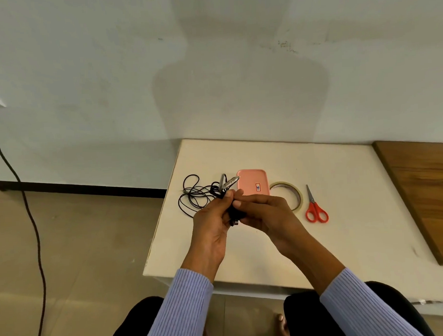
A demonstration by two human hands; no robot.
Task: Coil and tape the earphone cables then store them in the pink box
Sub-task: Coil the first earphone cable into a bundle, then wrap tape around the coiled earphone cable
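**Hands working the cable, tape not touched yet**

Both hands, left hand [212, 219] and right hand [263, 214], are pinching the black cable [196, 194] above the surface [345, 238], with the loose loops trailing left. I'd say coiling is just getting going. Next up is gathering that slack, then grabbing the tape [291, 194]. The box [252, 181] is sitting closed behind.

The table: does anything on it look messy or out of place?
Only the black cable: loose tangled loops sprawl left of the pink box, one end held in both hands. Tape roll and scissors lie tidily.
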